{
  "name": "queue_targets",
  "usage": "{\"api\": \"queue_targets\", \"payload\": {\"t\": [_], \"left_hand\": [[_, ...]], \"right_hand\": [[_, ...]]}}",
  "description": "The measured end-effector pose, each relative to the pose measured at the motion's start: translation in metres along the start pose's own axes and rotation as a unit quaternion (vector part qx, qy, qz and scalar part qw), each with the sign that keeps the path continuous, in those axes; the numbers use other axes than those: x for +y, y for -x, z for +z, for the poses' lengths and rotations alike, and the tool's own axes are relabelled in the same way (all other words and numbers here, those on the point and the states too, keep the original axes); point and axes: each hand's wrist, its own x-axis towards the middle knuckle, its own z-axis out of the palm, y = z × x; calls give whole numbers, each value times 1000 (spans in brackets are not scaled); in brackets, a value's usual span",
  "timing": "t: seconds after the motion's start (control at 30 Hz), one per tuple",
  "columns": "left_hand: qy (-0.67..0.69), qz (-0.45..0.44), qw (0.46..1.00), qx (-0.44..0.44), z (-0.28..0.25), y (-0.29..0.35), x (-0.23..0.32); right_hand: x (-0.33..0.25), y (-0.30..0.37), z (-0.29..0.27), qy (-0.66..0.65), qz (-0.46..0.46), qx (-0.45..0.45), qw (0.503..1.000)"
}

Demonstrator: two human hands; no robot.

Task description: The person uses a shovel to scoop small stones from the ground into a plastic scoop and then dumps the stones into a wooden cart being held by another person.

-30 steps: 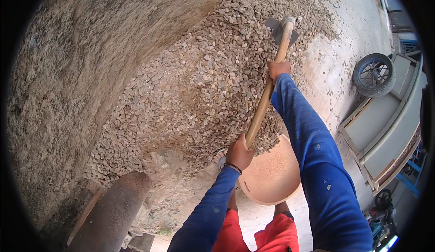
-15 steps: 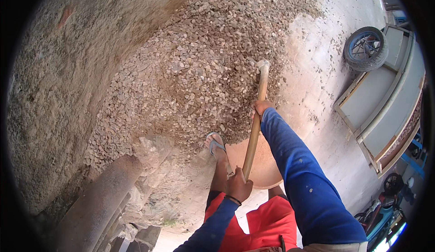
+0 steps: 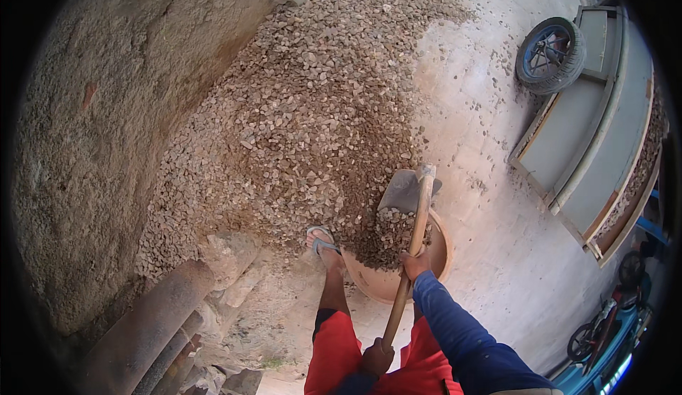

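Hoe (image 3: 421,217) in both hands, the person stands at the lower centre of the frame, the wooden handle slanting from the lower centre up to a grey blade right of centre. Right hand (image 3: 416,261) is closed around the middle of the handle; left hand (image 3: 378,359), in shadow near the lower edge, is closed around its lower end. Just beyond the right hand, the blade sits over the upper part of a pinkish basin (image 3: 373,281), with stones gathered against it and lying in the basin. Blue sleeve (image 3: 458,331) and red shorts (image 3: 334,349) fill the lower edge, and a foot (image 3: 321,239) in a grey flip-flop stands just left of the basin. A broad heap of gravel (image 3: 305,125) spreads from the centre to the top, meeting a rough wall (image 3: 121,89) across the upper left. Lower left, a rusty-brown cylinder (image 3: 149,324) lies near broken stone. Pale floor (image 3: 490,246) runs down the right, where a spoked wheel (image 3: 550,55) rests against grey framed panels (image 3: 568,153); a motorbike (image 3: 611,331) shows at the lower right.
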Motion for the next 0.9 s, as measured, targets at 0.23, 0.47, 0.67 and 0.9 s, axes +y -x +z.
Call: {"api": "queue_targets", "payload": {"t": [0.23, 0.47, 0.67, 0.9], "left_hand": [[103, 305, 945, 49, -166, -333, 191], [-12, 275, 958, 84, -337, -405, 253], [-15, 196, 979, 49, -360, -323, 202], [-23, 129, 989, 62, -315, -226, 128]], "right_hand": [[-234, -208, 30, -92, -243, 124, 958], [-358, -268, 145, -50, -115, 214, 969], [-322, -217, 176, 5, -54, 192, 980], [-249, -109, 191, -16, -4, 52, 999]]}}
